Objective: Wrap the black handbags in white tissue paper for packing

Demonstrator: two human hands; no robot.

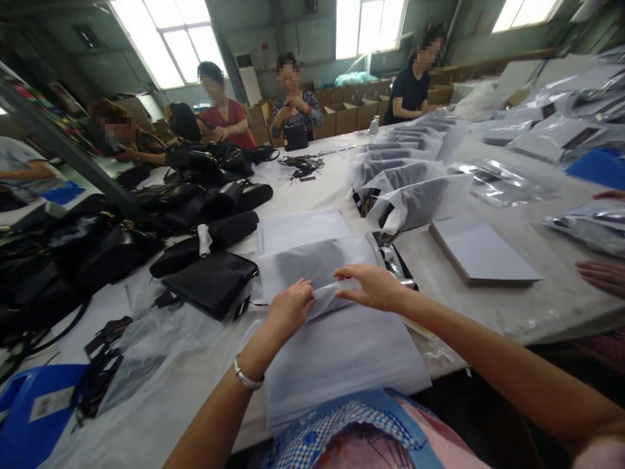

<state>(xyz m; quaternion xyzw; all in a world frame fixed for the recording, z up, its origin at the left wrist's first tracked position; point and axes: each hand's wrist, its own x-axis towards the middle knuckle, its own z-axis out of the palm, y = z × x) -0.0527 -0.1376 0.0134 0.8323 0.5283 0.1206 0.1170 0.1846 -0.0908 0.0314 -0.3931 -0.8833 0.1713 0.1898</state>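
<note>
A dark bag shows through white wrapping paper (317,260) directly in front of me, with the thin sheet folded across it. My left hand (291,305) is closed at the near edge of the paper, fingers bent and pressed together on it. Across from it, my right hand (374,286) rests at the same edge, thumb and fingers apart and curved. More flat white sheets (342,358) lie under and in front of the wrapped bag. A black handbag (215,281) lies uncovered beside it on the left.
Many black handbags (122,254) are heaped at left. A row of paper-wrapped bags (420,195) stands right of centre, near a stack of white card (483,251). Blue bins (41,404) and clear plastic packs (502,182) lie about. Several people work across the table; another person's hand (603,277) shows at right.
</note>
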